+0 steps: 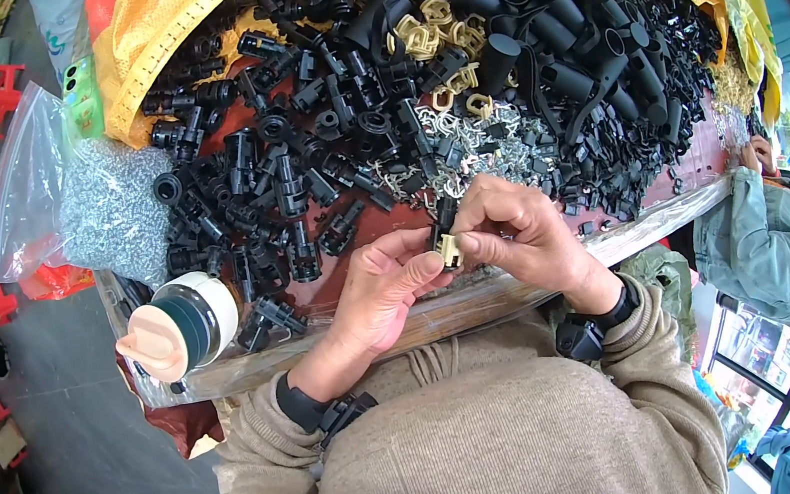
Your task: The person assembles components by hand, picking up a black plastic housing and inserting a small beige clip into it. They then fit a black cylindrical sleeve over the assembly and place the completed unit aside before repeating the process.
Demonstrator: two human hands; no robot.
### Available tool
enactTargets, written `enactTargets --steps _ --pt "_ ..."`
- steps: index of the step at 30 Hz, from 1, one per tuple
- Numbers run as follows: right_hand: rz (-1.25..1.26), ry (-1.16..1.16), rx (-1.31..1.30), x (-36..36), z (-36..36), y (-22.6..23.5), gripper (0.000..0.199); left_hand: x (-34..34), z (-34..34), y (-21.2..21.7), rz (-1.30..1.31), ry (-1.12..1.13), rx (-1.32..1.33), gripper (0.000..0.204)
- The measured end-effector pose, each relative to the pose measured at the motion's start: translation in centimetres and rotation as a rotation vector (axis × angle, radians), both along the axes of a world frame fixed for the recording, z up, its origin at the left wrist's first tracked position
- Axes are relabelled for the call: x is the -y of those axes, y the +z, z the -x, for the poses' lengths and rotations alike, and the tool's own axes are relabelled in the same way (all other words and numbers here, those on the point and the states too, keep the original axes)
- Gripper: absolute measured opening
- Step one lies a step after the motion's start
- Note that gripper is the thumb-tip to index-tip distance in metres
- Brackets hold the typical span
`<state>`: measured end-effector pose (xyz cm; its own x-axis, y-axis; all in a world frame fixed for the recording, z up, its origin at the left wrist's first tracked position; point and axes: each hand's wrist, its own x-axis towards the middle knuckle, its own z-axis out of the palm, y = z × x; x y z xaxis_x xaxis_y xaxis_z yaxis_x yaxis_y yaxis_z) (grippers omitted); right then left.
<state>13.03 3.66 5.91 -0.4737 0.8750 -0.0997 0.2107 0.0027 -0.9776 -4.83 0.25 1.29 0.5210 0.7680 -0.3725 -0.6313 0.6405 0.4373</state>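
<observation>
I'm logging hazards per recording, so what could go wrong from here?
The small cream piece, held by the left hand and right hand, could slip and perhaps get lost among the loose black parts.
The lidded bottle sits near the table's front left corner; a knock might send it over.

No readable text, labels, numbers or signs

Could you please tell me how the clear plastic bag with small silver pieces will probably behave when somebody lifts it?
The clear plastic bag would probably be floppy at the top, where it looks thin and creased. It may feel heavy for its size, since many small silver pieces, apparently metal, crowd its lower part.
</observation>
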Motion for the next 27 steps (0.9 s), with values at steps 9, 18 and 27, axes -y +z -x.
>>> enactTargets --steps 9,18,27 --pt "-0.268 -0.039 0.291 -0.9 -2.0 -0.8 0.01 -0.2 0.1 0.4 -0.009 -0.112 -0.182 0.026" --pt "-0.824 -0.085 0.956 -5.0 -4.8 -2.6 0.02 -0.3 0.2 0.4 0.037 -0.074 -0.158 0.023" --pt "-0.367 -0.207 0.462 -3.1 -5.2 -2.2 0.016 -0.5 0.2 0.8 0.033 -0.008 -0.134 0.024"
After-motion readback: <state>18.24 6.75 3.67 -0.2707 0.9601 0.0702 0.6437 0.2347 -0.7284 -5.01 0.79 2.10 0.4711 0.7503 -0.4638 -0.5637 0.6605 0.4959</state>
